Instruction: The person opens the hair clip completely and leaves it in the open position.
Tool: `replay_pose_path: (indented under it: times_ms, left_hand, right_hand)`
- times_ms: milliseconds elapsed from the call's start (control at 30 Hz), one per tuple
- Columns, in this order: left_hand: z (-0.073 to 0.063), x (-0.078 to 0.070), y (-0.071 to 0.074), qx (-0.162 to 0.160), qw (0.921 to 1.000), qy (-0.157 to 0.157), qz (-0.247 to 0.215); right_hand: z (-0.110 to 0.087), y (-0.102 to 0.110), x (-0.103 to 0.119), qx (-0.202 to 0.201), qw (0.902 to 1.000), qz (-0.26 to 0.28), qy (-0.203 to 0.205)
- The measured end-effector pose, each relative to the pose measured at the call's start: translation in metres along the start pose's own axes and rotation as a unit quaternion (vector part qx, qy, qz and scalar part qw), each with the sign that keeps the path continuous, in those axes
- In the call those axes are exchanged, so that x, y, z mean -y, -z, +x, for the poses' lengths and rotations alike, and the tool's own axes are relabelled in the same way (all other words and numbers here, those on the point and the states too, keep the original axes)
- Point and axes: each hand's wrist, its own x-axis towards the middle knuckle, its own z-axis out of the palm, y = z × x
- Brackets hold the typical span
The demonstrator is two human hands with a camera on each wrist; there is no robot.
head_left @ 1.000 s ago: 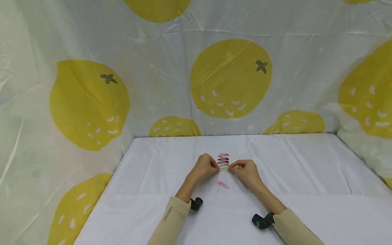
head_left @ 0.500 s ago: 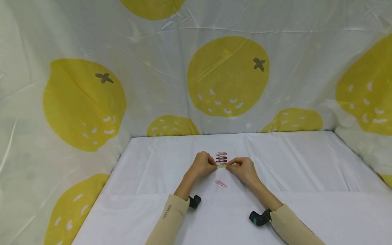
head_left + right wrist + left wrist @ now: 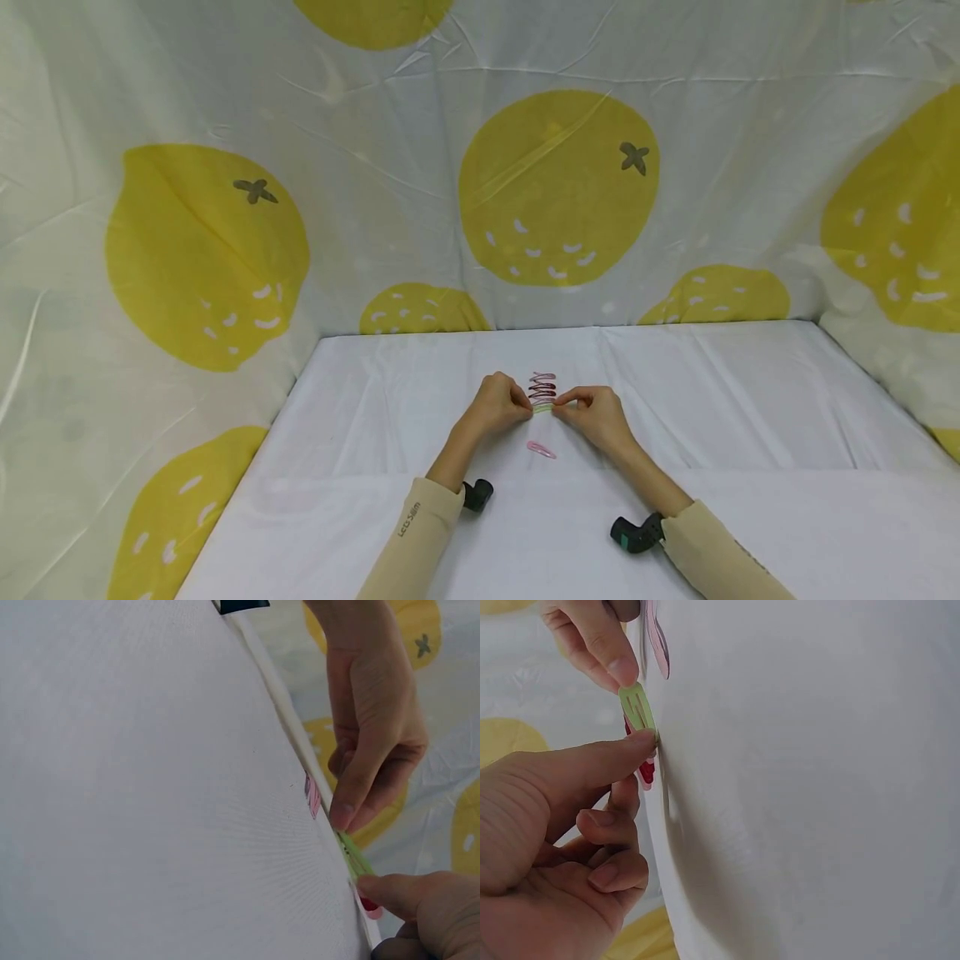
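A light green snap hair clip [image 3: 637, 707] is pinched at one end by my left hand [image 3: 498, 405] and at the other by my right hand [image 3: 595, 414]. In the head view it lies crosswise, at the near end of a column of pink and dark red hair clips [image 3: 542, 388]. Thumb and index finger do the pinching on both sides. A single pink hair clip [image 3: 541, 450] lies on the white cloth nearer to me, slightly slanted. In the left wrist view the red clips behind the green one are partly hidden by my fingers.
White cloth covers the table [image 3: 555, 533]. Behind it and at the sides hangs a pale curtain [image 3: 420, 167] printed with large yellow lemons. A black wrist camera [image 3: 636, 533] sits under my right sleeve, another black camera [image 3: 477, 495] under my left.
The head view has shifted slightly. Both hands keep their pinch on the green hair clip, which now tilts a little, its right end farther from me.
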Motion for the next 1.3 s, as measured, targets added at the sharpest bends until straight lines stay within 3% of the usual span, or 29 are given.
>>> replay_pose_path:
  times_ms: [233, 667, 933, 1167, 1300]
  left_hand:
    - [-0.001, 0.0, 0.002, -0.002, 0.9999, 0.01, 0.0]
    - [-0.001, 0.001, 0.003, -0.005, 0.9999, -0.004, 0.01]
    - [-0.008, 0.004, 0.008, -0.031, 0.9995, -0.008, -0.004]
    - [-0.025, 0.0, 0.017, 0.024, 0.9982, 0.023, -0.05]
    - [-0.03, -0.003, 0.018, 0.055, 0.9958, 0.027, -0.068]
  right_hand:
    - [-0.001, -0.001, 0.002, 0.004, 1.0, -0.002, 0.009]
    - [-0.003, -0.001, 0.003, 0.001, 0.9999, 0.004, 0.01]
    - [-0.005, 0.002, 0.003, 0.003, 0.9999, 0.012, 0.012]
    - [-0.016, 0.013, 0.007, 0.023, 0.9995, 0.009, -0.018]
    - [-0.026, 0.014, 0.009, 0.082, 0.9964, 0.01, -0.02]
